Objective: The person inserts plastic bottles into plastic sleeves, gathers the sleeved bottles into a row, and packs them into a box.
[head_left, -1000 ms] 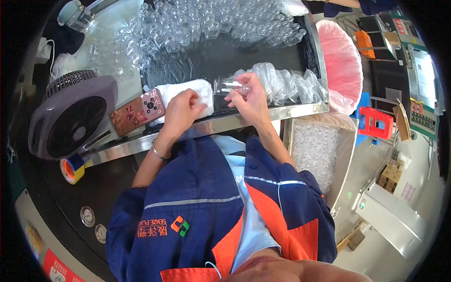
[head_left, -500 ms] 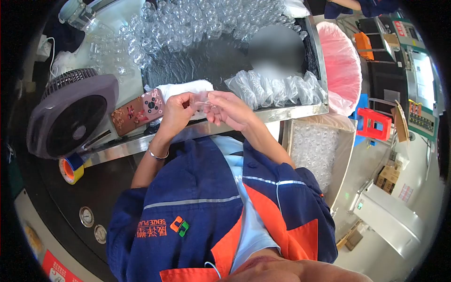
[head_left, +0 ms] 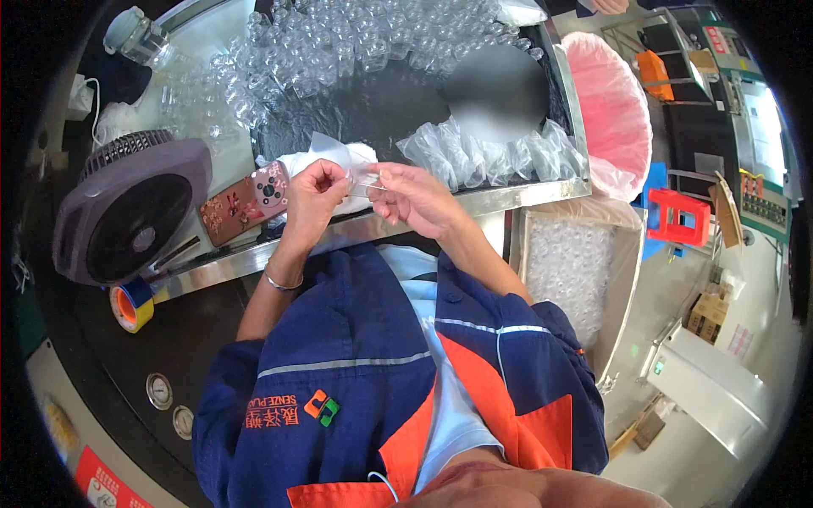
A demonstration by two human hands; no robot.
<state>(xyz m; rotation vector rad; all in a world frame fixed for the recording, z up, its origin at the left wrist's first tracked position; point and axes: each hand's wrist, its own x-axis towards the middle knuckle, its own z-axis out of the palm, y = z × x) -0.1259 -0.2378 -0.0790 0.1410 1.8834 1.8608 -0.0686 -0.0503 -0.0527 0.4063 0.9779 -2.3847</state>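
Both my hands meet over the near edge of the metal-rimmed work table. My left hand [head_left: 315, 199] is closed in a pinch at the left end of a small clear plastic piece [head_left: 366, 181]. My right hand [head_left: 415, 199] grips the other end between thumb and fingers. The piece is see-through, so its exact kind is unclear. A white cloth [head_left: 364, 154] lies just behind my hands. A greyish translucent sheet [head_left: 329, 149] sticks up beyond my left fingers; whether they touch it I cannot tell. The phone [head_left: 244, 205] lies left of my left hand.
Clear plastic containers [head_left: 364, 42] are heaped at the back. Clear plastic bags [head_left: 483, 157] line the near right edge. A fan [head_left: 131, 207] stands at left, above tape rolls [head_left: 131, 305]. A lined box of clear parts [head_left: 572, 262] and a pink-lined bin [head_left: 605, 102] are at right.
The plastic piece has turned slightly between my hands, showing more of its flat side. The translucent sheet now shows above my left hand. The view has shifted a little.
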